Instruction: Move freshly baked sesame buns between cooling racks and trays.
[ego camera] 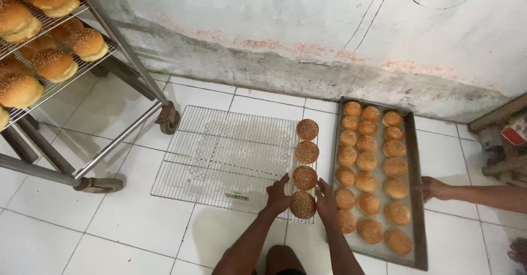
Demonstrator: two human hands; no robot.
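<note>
A wire cooling rack [219, 154] lies on the white tiled floor. Along its right edge stands a column of several sesame buns, the nearest one [303, 204] between my hands. My left hand [277, 196] touches that bun's left side and my right hand [325, 201] its right side. To the right lies a dark metal baking tray [416, 198] holding several rows of baked buns [369, 203].
A wheeled metal trolley [82, 115] with wire shelves full of sesame buns [55, 63] stands at the left. Another person's hand [433, 189] reaches in from the right and touches the tray's right rim. A stained wall [285, 33] runs behind.
</note>
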